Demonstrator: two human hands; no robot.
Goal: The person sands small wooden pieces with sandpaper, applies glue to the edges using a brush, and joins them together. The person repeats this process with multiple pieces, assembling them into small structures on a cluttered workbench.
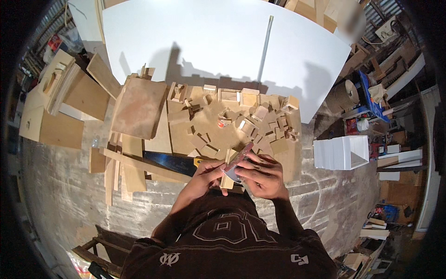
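Head view, looking straight down: both my hands meet just in front of my chest, over the near edge of the scrap pile. My left hand is closed around a small wood block, which stands roughly upright between my palms, its long axis running away from me. My right hand is clamped on a strip of sandpaper, reddish and tilted, its long axis slanting up and to the right, lying against the top of the block. So the block sits between the hands, touching both, a shade nearer my left; the sandpaper lies on its right side, under my right fingers. Just beyond my knuckles is a board heaped with small wood offcuts, loose and not in any box. A blue-bladed saw lies just left of my left hand. Further off, a white panel with a metal rod on it; a white box stands well to my right.
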